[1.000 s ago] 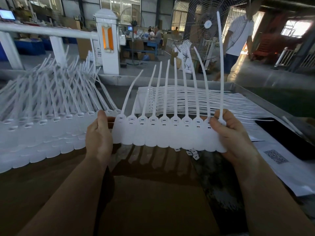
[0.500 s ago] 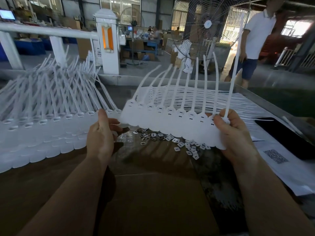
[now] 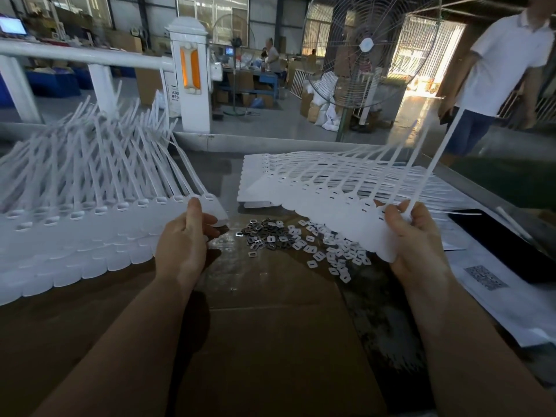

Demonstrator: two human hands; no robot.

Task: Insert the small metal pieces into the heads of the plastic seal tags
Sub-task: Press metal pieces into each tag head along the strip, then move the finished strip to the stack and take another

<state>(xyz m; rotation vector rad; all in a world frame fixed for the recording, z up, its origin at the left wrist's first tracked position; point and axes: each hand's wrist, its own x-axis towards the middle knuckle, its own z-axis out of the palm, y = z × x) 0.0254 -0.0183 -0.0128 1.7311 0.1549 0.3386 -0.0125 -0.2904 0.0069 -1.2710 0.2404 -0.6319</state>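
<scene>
On brown cardboard [image 3: 270, 341], the right hand [image 3: 418, 245] pinches a white tag strip [image 3: 337, 203]; the left hand [image 3: 183, 242] is relaxed.

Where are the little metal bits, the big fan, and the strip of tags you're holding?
small metal pieces [image 3: 264, 233]: head view, middle of the dark pile.
fan [image 3: 365, 45]: head view, white hub.
strip of seal tags [image 3: 340, 219]: head view, flat flag part.

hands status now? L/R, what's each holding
Left hand: open, holding nothing, beside the tag stack.
Right hand: gripping one end of the tag strip.
</scene>
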